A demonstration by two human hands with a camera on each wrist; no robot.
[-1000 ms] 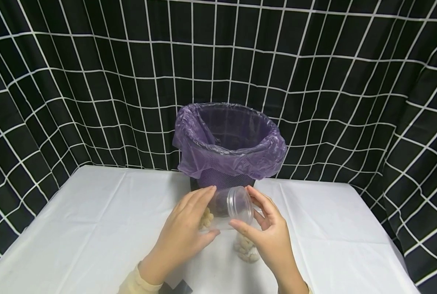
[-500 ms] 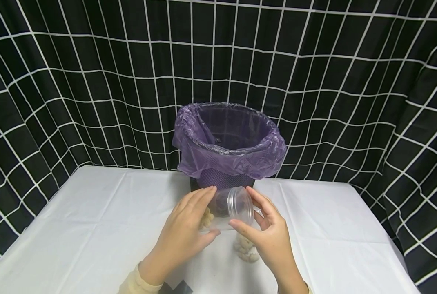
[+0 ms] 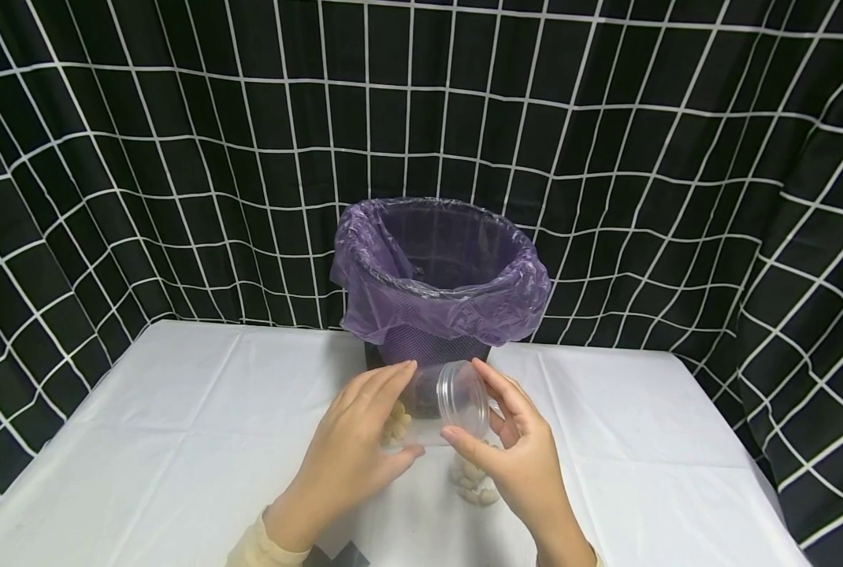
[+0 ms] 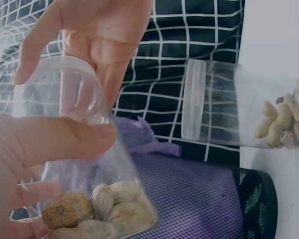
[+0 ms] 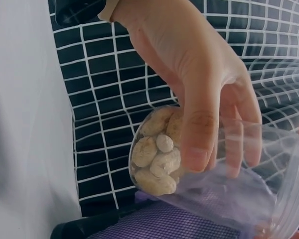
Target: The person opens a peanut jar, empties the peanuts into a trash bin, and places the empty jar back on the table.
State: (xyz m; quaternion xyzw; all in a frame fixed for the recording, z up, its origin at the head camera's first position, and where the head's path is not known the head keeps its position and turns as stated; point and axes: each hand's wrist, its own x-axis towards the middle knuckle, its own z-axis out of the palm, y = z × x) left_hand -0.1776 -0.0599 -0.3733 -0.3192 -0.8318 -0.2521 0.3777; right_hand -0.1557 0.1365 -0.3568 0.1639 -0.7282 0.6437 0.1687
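Observation:
A clear plastic jar [image 3: 436, 402] lies tipped on its side above the white table [image 3: 180, 441], with peanuts [image 3: 395, 423] gathered at its bottom end. My left hand [image 3: 354, 449] grips the jar's body, thumb below and fingers over the top. My right hand [image 3: 517, 449] curls thumb and fingers round the jar's round mouth end [image 3: 462, 390]. The left wrist view shows the peanuts [image 4: 97, 214] close up, with the right hand [image 4: 102, 30] behind the jar [image 4: 74, 109]. In the right wrist view the left hand [image 5: 189, 74] wraps the jar [image 5: 214, 184]. I cannot tell whether a lid is on.
A second clear jar of peanuts [image 3: 473, 480] stands on the table under my right hand, also visible in the left wrist view as the second jar [image 4: 249, 112]. Behind the hands stands a bin [image 3: 439, 276] lined with a purple bag. A black cloth with a white grid [image 3: 109, 157] hangs behind.

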